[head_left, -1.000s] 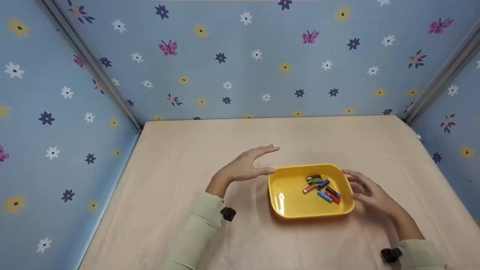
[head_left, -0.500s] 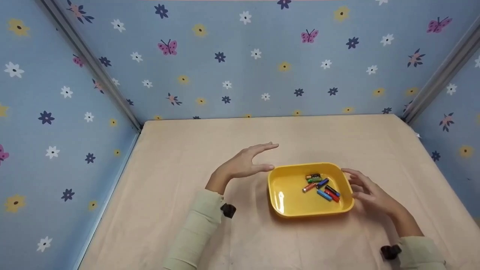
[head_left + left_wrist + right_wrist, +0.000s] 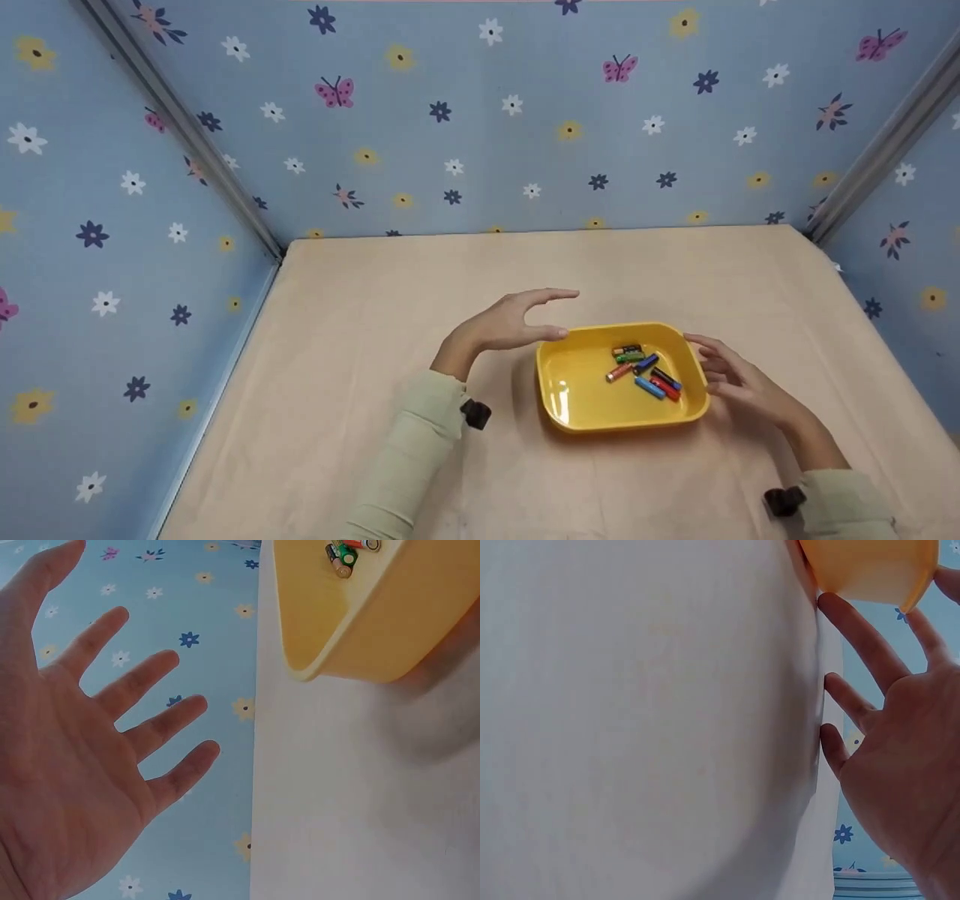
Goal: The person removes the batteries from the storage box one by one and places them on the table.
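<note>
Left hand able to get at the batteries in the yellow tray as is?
Probably yes: the left hand is empty and close to the yellow tray, whose open top leaves the batteries uncovered.

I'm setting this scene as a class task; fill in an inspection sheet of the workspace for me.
Surface: pale cloth, lightly creased.
Job's things: yellow tray holding loose batteries of several colours, mostly toward its right end.
Clutter: small white thing by the right edge, too small to identify.
Hands: left hand spread near the tray's far left corner; right hand touching its right end.
Cables: nothing seen.
Surroundings: blue flowered walls, grey posts.
</note>
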`<action>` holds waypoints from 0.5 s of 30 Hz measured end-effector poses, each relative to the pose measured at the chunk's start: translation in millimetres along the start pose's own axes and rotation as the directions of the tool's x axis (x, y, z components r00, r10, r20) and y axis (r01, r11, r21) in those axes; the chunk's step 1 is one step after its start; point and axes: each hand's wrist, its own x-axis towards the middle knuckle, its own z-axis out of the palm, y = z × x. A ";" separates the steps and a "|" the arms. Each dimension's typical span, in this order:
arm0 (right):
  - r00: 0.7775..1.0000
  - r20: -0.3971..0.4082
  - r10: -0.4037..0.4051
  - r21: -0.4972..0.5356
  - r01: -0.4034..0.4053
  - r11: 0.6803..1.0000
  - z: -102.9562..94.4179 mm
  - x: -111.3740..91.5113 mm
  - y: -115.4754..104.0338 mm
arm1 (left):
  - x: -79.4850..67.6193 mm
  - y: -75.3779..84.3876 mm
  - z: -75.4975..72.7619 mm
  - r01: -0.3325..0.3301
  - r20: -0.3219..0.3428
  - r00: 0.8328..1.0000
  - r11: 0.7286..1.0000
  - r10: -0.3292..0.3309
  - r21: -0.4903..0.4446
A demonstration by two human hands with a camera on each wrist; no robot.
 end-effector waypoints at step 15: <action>0.997 0.032 0.066 -0.001 -0.066 0.998 -3.0 -0.9 -1.9 | 24.7 11.3 32.1 -0.020 0.113 0.993 1.000 0.021 -0.011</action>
